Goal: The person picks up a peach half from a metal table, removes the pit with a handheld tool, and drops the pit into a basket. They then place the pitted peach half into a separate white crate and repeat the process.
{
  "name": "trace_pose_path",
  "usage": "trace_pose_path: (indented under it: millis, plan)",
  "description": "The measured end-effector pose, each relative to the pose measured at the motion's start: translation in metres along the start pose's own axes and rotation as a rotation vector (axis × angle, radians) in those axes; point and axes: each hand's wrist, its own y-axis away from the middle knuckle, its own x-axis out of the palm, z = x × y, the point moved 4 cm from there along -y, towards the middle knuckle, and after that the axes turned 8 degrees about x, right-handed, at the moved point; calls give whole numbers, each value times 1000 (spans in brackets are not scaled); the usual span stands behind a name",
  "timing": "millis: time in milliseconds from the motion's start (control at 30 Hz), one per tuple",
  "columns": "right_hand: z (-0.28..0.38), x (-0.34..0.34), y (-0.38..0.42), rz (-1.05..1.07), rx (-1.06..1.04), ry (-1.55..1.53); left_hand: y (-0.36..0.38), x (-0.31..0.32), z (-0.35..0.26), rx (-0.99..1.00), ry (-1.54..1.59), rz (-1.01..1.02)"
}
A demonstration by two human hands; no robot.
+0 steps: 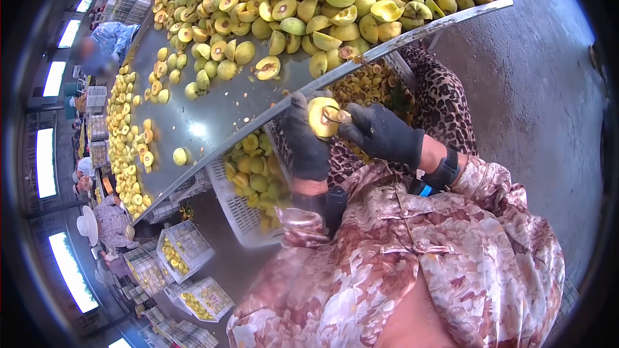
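Observation:
My left hand [304, 145], in a dark glove, is closed round a yellow peach half [318, 118] with its cut face up. In the gloved fist of my right hand [385, 131] is a small pitting tool [343, 116]. Its curved metal end lies over the middle of the cut face. Both hands are just off the edge of a metal table [219, 111], above my lap. A big heap of peach halves [290, 9] covers the table's far side, many with brown-red centres showing.
Below the hands is a container of brownish fruit pieces [371, 84]. A white plastic crate [242, 212] of peach halves stands under the table edge. More filled crates [184, 251] stand on the floor at left. Other people [113, 38] work along the table's far left side.

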Motion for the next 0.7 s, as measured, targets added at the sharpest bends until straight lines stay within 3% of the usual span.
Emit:
trace_pose_path:
  millis: [33,133,233,333,433,567,700]
  plan:
    - [-3,-1,2,-27,-32,48,2,2,0,37,-55,-8]
    - [-8,11,3,24,-2,-332,16,6,-4,102,-177,-46]
    - [-3,3,10,-70,-98,-11,19,13,-3,123,-138,-109]
    - [-8,1,14,141,54,-250,20,20,-23,192,-312,98]
    - [-3,-4,18,187,-2,-256,1,13,-27,45,-260,391]
    - [7,-7,5,-64,-143,-101,4,24,-19,200,25,35]
    - [13,-2,-1,-203,-286,-11,4,36,-35,178,216,34]
